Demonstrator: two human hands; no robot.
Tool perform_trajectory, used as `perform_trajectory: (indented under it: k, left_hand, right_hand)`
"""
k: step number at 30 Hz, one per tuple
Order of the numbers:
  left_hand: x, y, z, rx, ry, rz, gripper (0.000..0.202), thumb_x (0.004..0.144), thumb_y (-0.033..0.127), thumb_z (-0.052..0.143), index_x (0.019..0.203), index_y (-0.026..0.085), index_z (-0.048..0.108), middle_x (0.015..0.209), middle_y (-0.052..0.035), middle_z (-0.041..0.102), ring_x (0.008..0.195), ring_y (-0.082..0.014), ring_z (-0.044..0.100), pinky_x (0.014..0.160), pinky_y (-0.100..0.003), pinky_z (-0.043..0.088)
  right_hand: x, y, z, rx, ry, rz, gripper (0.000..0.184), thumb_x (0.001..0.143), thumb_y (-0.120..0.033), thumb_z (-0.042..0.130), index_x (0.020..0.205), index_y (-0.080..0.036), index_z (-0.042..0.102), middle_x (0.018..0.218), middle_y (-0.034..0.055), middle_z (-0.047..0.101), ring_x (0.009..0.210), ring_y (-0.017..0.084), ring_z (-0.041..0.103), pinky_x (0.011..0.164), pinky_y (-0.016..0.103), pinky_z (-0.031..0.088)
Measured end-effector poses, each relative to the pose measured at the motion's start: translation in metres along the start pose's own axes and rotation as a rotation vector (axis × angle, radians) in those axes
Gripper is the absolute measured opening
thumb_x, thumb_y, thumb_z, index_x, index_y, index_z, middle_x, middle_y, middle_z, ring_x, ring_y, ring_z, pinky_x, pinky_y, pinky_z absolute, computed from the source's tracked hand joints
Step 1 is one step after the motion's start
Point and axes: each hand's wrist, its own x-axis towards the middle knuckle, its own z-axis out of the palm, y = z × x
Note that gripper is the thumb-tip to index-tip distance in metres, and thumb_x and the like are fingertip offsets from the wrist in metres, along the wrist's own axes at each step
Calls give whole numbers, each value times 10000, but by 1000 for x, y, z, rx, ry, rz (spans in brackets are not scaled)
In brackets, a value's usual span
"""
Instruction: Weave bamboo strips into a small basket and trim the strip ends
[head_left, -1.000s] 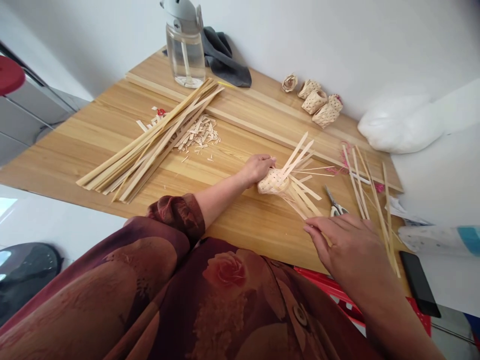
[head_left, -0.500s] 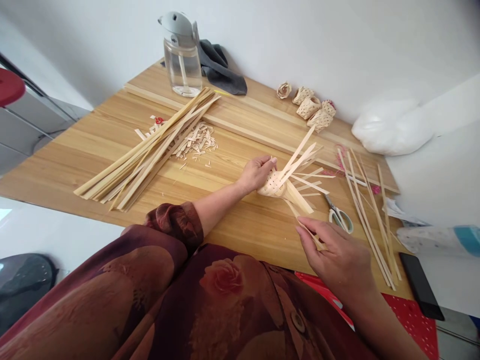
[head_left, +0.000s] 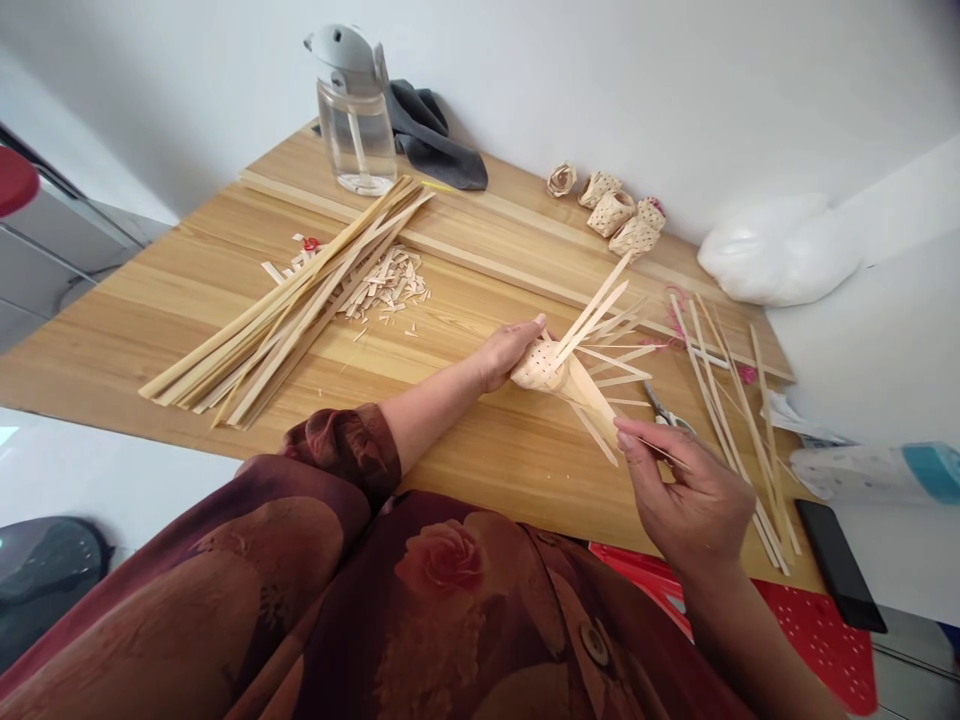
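Head view: we find the person's left hand [head_left: 504, 352] wrapped around the woven bamboo piece [head_left: 538, 367], its fingers [head_left: 526, 335] clenched over the tight, narrow body of the weave. The piece sits low over the tabletop [head_left: 480, 470], about midway along it; we cannot tell whether it touches the surface. Its loose bamboo strips [head_left: 601, 368] fan out from the open side toward the right hand [head_left: 694, 500], whose thumb and forefinger [head_left: 626, 433] appear to pinch a thin strip [head_left: 664, 452] near its end; we cannot confirm where that strip joins the weave. We judge the piece light and the strips stiff yet springy, with thin ones liable to split or kink under a sharp bend. We assess the woven body as the secure place to take hold, since a grip there should keep the crossings from slackening; a free strip is best held near its end. Steel scissors [head_left: 660, 410] lie just beyond the fanned strips, and a bundle of long bamboo strips [head_left: 285, 320] and a pile of offcuts [head_left: 386, 285] lie well to the left.
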Motion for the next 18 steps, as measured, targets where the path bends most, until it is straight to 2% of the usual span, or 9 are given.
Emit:
perform_trajectory:
  k: [2, 4, 5, 7, 9, 11, 14, 18]
  left_hand:
    - [-2, 1, 0, -54, -122, -15, 403, 837, 512, 781, 915, 134, 664, 797, -48, 698, 684, -137, 641, 679, -279, 505]
    - [-5, 0, -1, -51, -216, -1, 546, 640, 384, 955, 1030, 145, 656, 887, -38, 711, 762, -132, 655, 766, -289, 517]
    - [-6, 0, -1, -36, -234, 13, 654, 542, 306, 1003, 1068, 151, 647, 914, -30, 707, 793, -129, 655, 802, -294, 515]
    - [-7, -3, -2, 9, -237, 52, 768, 452, 240, 1026, 1107, 152, 636, 939, -24, 693, 836, -127, 644, 844, -305, 504]
    - [-6, -4, -1, 54, -225, 110, 777, 459, 255, 1020, 1123, 146, 631, 950, -27, 680, 856, -127, 627, 861, -314, 494]
    - [-4, -5, -1, 80, -197, 171, 762, 477, 286, 1009, 1117, 143, 621, 969, -32, 673, 873, -128, 611, 864, -316, 487]
    - [-2, -5, -1, 121, -148, 223, 767, 475, 312, 1002, 1103, 142, 596, 995, -38, 669, 891, -134, 600, 862, -317, 482]
    - [-2, -7, -3, 266, -139, 218, 809, 488, 305, 996, 1161, 137, 580, 970, -36, 670, 880, -143, 593, 843, -320, 476]
  right_hand:
    - [-1, 6, 1, 6, 41, 67, 119, 929, -205, 740, 1029, -230, 801, 947, 41, 819, 818, 186, 766, 783, 314, 605]
    - [-3, 11, 1, 22, 81, 133, 128, 925, -226, 749, 1040, -235, 804, 937, 39, 818, 786, 183, 763, 769, 317, 608]
    - [-3, 14, 0, 33, 93, 158, 134, 926, -230, 750, 1048, -237, 804, 930, 38, 817, 774, 182, 762, 763, 318, 610]
    - [-6, 17, 0, 41, 112, 155, 141, 923, -215, 752, 1054, -239, 801, 920, 34, 817, 766, 181, 763, 758, 314, 613]
    - [-8, 18, 1, 12, 134, 51, 173, 910, -164, 757, 1063, -236, 793, 931, 35, 818, 788, 184, 769, 779, 311, 616]
    - [-10, 20, 3, -53, 135, -118, 249, 891, -97, 757, 1101, -230, 778, 957, 39, 820, 822, 186, 776, 817, 305, 619]
    - [-14, 22, 5, -146, 74, -306, 353, 885, -37, 739, 1185, -223, 750, 1003, 53, 816, 854, 183, 780, 863, 293, 617]
    - [-15, 25, 5, -186, 30, -317, 343, 903, -26, 703, 1172, -231, 763, 1021, 47, 809, 874, 170, 781, 871, 274, 613]
